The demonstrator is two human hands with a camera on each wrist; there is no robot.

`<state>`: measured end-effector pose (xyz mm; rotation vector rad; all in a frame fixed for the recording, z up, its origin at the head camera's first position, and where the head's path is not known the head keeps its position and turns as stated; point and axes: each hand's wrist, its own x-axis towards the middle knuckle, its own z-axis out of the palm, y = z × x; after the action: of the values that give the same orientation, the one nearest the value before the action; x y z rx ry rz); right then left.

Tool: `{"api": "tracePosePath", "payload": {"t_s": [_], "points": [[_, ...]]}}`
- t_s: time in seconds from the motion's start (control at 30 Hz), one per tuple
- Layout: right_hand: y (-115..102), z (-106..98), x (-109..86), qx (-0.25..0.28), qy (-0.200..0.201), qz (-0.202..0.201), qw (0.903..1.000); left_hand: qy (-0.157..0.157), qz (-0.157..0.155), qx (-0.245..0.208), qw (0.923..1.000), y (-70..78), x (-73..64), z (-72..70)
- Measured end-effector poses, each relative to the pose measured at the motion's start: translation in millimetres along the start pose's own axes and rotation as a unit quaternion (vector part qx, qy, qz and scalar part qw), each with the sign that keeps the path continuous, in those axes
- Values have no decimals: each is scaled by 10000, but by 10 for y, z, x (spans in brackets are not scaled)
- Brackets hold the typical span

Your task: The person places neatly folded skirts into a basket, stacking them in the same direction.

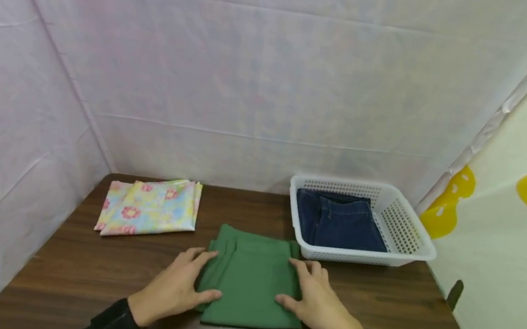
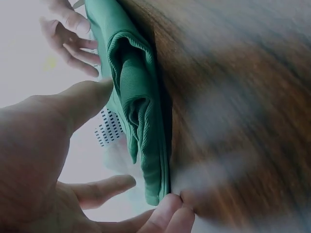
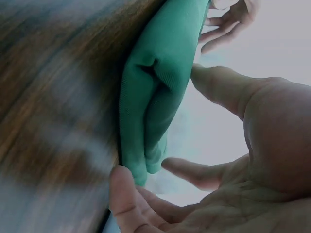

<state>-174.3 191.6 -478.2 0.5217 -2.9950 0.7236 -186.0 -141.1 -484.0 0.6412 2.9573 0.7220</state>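
Observation:
A folded green garment (image 1: 255, 292) lies on the table in front of me, its layers stacked with rolled folds at the sides. At its left edge is my left hand (image 1: 175, 287), thumb on the top layer and fingertips by the far side edge. My right hand (image 1: 321, 307) mirrors it on the right, with the thumb over the cloth and the fingers spread along the edge. In the left wrist view the green cloth (image 2: 141, 102) shows an open fold. From the right wrist view, the fingertips touch near the lower corner of the green cloth (image 3: 150, 102).
Behind the garment on the right stands a white plastic basket (image 1: 404, 225) holding folded dark blue jeans (image 1: 352, 225). A folded floral cloth (image 1: 151, 208) lies at the back left of the brown wooden table (image 1: 58, 271). White sheets (image 1: 254, 75) hang behind the table.

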Motion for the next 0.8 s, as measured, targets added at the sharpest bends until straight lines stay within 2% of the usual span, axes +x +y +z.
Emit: {"api": "tracePosePath", "payload": {"t_s": [0.23, 0.67, 0.8], "points": [[39, 6, 53, 283, -454, 262, 9982, -195, 14, -138, 9997, 21, 51, 18], [9, 57, 160, 440, -400, 278, 9978, -528, 44, -505, 9973, 51, 188, 30], [14, 83, 190, 488, -284, 154, 9983, -607, 97, -633, 9961, 58, 227, 32]]}}
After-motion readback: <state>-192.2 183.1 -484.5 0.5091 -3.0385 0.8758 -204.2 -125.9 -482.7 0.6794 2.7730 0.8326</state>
